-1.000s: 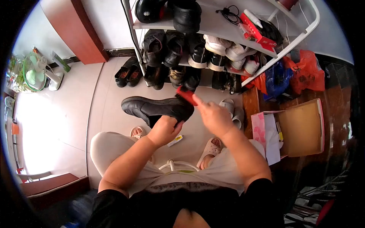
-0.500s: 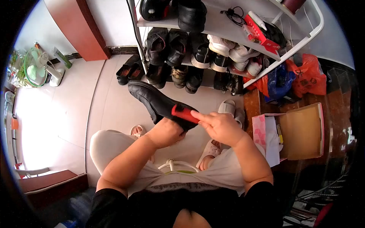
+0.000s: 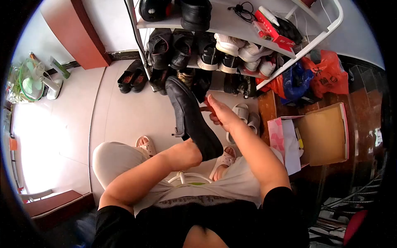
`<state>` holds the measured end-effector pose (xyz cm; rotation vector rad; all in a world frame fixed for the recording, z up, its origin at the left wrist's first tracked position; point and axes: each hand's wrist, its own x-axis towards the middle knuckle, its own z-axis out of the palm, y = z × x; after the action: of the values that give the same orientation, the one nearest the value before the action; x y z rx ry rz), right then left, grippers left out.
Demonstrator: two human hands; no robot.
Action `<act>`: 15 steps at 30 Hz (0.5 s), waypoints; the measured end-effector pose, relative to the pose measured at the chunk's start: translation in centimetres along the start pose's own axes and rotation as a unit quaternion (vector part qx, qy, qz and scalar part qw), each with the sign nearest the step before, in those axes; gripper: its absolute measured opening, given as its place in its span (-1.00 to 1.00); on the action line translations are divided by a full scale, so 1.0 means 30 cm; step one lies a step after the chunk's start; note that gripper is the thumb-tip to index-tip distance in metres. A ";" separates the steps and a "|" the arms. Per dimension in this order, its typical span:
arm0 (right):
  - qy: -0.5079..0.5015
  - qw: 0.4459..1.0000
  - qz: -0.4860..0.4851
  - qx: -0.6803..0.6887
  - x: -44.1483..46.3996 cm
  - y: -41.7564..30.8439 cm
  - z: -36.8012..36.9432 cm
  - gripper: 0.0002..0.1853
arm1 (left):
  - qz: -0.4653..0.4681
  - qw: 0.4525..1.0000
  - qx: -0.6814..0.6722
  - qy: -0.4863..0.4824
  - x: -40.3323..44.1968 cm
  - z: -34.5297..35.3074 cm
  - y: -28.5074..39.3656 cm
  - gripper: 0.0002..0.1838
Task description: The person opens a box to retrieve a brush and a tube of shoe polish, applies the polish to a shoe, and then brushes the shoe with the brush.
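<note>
A black shoe (image 3: 191,118) is held up in the middle of the view, its toe toward the rack and its heel toward my body. My left hand (image 3: 185,155) holds it at the heel end, with the fingers hidden in or behind the shoe. Just right of the shoe, my right hand (image 3: 221,112) is closed on a red brush (image 3: 210,108), which is seen nearly edge-on. The brush's bristles are mostly hidden, so contact with the shoe cannot be made out.
A white shoe rack (image 3: 231,35) with several shoes stands ahead. Black slip-ons (image 3: 132,77) lie left of it, grey slippers (image 3: 247,118) below it. An open cardboard box (image 3: 322,136), orange bag (image 3: 328,74) and blue bag (image 3: 297,80) are at right. A fan (image 3: 31,80) stands far left.
The shoe has turned from lying slantwise to a steeper angle, its toe swinging toward the rack. My right hand with the brush has moved up and off the shoe's heel area to its right side.
</note>
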<state>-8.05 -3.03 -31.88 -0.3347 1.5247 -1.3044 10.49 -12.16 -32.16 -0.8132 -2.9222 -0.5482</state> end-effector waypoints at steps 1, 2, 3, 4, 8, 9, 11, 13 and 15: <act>-0.011 1.000 0.000 0.023 0.003 0.017 0.015 -0.38 | 0.033 0.992 0.023 -0.119 0.003 -0.023 0.009 -0.88; -0.023 0.999 0.001 0.045 0.008 0.025 0.022 -0.35 | 0.032 0.993 0.024 -0.115 0.003 -0.039 0.023 -0.88; -0.036 0.998 0.012 0.056 0.021 0.030 0.007 -0.35 | 0.063 0.991 0.067 -0.098 0.001 -0.051 0.038 -0.88; -0.036 0.998 0.012 0.052 0.024 0.029 0.001 -0.35 | 0.094 0.986 0.109 -0.080 0.001 -0.060 0.049 -0.88; 0.024 0.993 -0.036 0.109 -0.003 -0.012 0.029 -0.36 | 0.108 0.973 0.131 -0.156 0.004 -0.068 0.064 -0.88; 0.038 0.992 -0.033 0.117 0.000 -0.010 0.026 -0.38 | 0.105 0.971 0.130 -0.174 0.002 -0.062 0.059 -0.87; 0.057 0.990 -0.019 0.127 0.003 -0.013 0.016 -0.47 | 0.100 0.968 0.129 -0.192 -0.006 -0.057 0.058 -0.83; 0.055 0.985 -0.041 0.155 0.018 -0.002 -0.009 -0.49 | 0.056 0.984 0.081 -0.148 -0.013 -0.057 0.056 -0.83; 0.054 0.980 -0.063 0.183 0.007 -0.015 -0.016 -0.51 | 0.021 0.994 -0.008 -0.103 -0.018 -0.063 0.039 -0.81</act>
<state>-8.71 -3.10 -31.68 -0.1259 1.3316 -1.6928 11.49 -12.15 -30.11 -0.9875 -3.0803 -0.5131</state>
